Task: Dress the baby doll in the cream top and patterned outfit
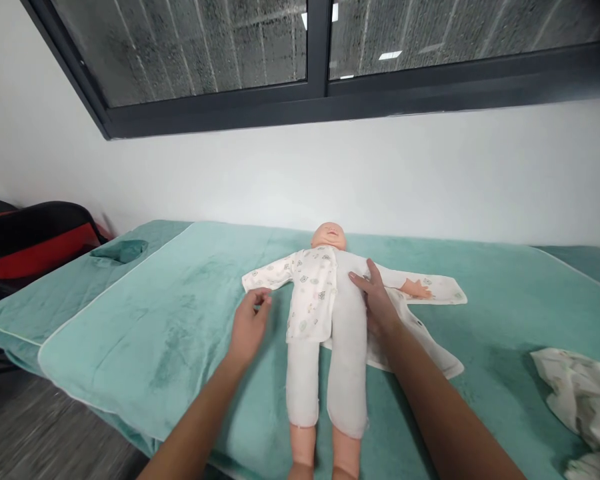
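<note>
A baby doll (347,373) lies on its back, its head toward the wall. A white printed shirt (310,293) covers one side of its chest, with that sleeve (270,272) around the arm on the left. The shirt's other half lies spread to the right under the doll, with its sleeve (447,289) flat beside the doll's bare hand (416,289). My left hand (250,323) is closed, fingertips curled together at the left cuff; whatever they hold is hidden. My right hand (377,303) grips the doll's side, thumb on the chest, other fingers partly hidden.
A teal padded cover (190,333) spreads over the table under the doll. Crumpled white printed cloth (580,393) lies at the right front. A black and red chair (40,247) stands at the left. Behind are a white wall (260,177) and a dark-framed window (325,100).
</note>
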The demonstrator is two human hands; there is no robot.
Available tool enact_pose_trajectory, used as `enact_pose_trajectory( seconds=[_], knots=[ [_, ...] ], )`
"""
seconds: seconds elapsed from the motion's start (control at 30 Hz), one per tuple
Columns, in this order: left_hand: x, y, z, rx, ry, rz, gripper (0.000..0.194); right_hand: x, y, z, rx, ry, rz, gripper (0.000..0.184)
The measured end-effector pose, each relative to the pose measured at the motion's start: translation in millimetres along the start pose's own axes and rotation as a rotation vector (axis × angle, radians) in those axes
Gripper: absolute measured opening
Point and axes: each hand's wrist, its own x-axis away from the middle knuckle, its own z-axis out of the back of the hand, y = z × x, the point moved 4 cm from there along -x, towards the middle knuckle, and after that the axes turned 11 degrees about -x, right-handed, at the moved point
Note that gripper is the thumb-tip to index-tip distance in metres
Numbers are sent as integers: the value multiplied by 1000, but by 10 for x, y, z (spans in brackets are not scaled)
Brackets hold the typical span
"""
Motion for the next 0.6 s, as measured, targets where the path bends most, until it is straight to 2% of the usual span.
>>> enact_pose_trajectory(
  seconds=[0.07,0.13,0.23,0.37,0.6],
  knots=[
    [-211,-209,36,-267,64,8,38,-2,2,7,-28,7,-7,104],
    [-372,-340,43,-508,49,23,48,-5,3,8,-59,6,-13,103],
    [-508,-375,47,-727,23,-22,43,-10,2,7,-97,0,-6,102],
    [-587,-352,74,-797,58,-114,34,4,-1,0,-118,12,-8,103],
    [-633,-441,122,-863,166,-53,33,38,-13,-26,-137,-13,10,105]
  ],
)
